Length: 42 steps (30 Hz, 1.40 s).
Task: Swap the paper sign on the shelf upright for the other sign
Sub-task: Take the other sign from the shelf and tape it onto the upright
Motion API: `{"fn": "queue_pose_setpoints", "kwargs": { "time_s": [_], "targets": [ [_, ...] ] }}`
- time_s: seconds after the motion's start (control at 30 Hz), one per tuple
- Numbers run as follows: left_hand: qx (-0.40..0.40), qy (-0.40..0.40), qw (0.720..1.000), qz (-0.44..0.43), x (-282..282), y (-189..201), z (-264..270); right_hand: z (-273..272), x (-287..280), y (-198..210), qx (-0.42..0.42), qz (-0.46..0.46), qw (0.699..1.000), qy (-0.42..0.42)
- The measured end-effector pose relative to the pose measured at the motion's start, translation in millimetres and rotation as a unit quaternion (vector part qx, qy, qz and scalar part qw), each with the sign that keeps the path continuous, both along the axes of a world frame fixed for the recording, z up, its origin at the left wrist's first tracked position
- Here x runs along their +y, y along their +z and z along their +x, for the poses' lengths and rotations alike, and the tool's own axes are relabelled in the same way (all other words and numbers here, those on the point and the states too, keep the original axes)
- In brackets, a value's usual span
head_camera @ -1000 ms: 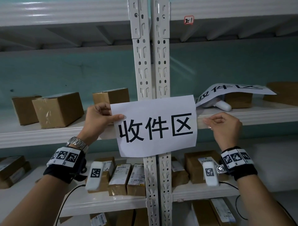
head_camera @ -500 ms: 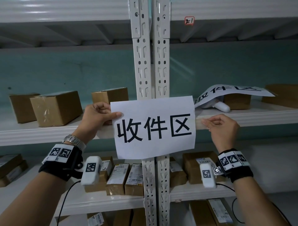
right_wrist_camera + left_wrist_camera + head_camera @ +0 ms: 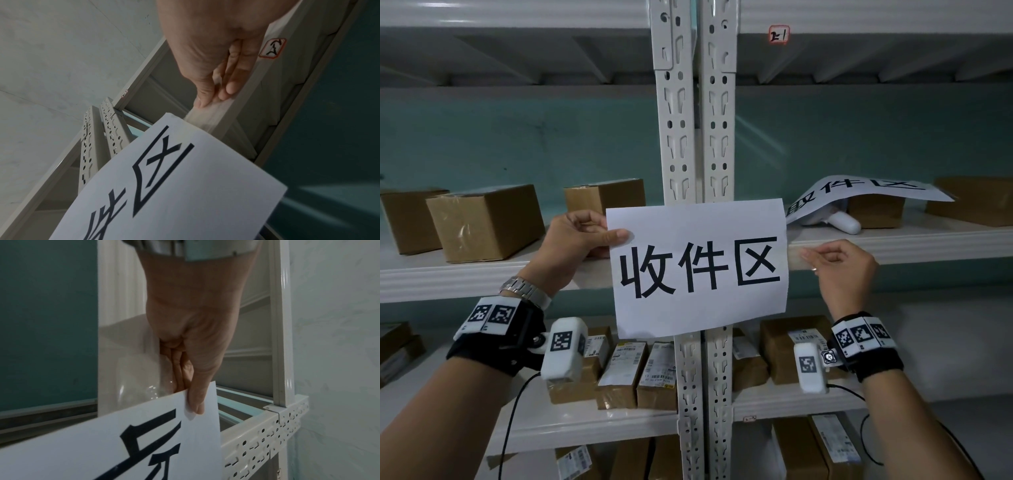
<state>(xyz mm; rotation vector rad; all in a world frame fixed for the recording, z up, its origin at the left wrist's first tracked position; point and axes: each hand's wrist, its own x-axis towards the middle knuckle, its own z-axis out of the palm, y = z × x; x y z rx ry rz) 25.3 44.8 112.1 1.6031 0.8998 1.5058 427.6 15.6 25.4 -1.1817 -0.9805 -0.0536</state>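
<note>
Two hands are fixing a white paper sign with three black characters [image 3: 700, 267] across the pale perforated steel upright [image 3: 693, 120].

Left hand [image 3: 571, 251] is pinching the sheet's upper left corner, thumb on the front and fingers curled behind. Right hand [image 3: 839, 270] is off the paper, just beside its right edge, its fingertips [image 3: 228, 91] pinching a strip of clear tape [image 3: 207, 112] that is running from that edge onto the white shelf's front lip [image 3: 928, 245]. The sign's long axis is lying level, crossing the upright squarely, so I judge the coming move is the nearer right hand pressing the strip flat. Another curled white sign [image 3: 866, 193] is lying on the shelf, behind and to the right.
</note>
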Motion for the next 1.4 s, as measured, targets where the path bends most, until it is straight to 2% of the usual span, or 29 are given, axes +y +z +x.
{"fn": "queue_pose_setpoints", "kwargs": {
  "time_s": [0.27, 0.53, 0.83, 1.2, 1.4],
  "targets": [
    [0.003, -0.005, 1.0, -0.003, 2, -1, -3, -2, -1, 0, 0.001, -0.008, 1.0, -0.011],
    [0.008, 0.003, 1.0, 0.0, 7, -3, -6, -6, -6, 5, -0.037, -0.027, 0.998, -0.045],
    [-0.029, 0.021, 0.999, 0.004, 8, -4, -4, -10, -6, 4, 0.005, -0.023, 0.999, -0.027],
    [-0.034, 0.024, 0.999, 0.011, 3, -5, -2, -4, -5, 4, -0.046, -0.026, 0.996, -0.065],
    [-0.038, 0.025, 0.999, 0.01, 4, -5, -1, 21, -7, -5, 0.002, -0.053, 0.996, -0.07]
  ]
}}
